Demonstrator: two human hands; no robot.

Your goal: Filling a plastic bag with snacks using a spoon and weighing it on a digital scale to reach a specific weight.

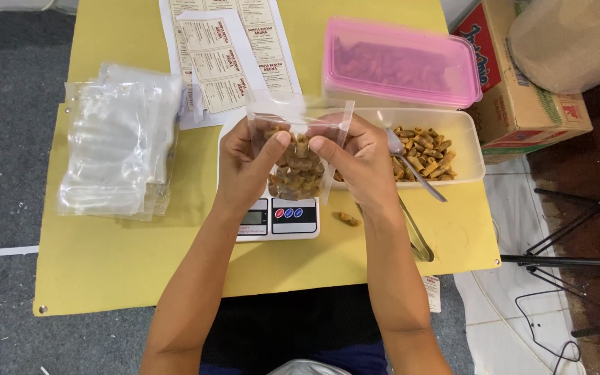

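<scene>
I am pinching the snack pouch (298,149) shut with both hands (244,167) (362,163) over the scale (279,219), pressing evenly along its seal.

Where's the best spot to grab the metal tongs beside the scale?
Grip the tongs by their closed end near the table's front edge, coming from the right. The tips point up into the snack tub, and the right hand covers the left side.

Single head-worn view, steeply downward, close over the yellow table (140,271).
</scene>
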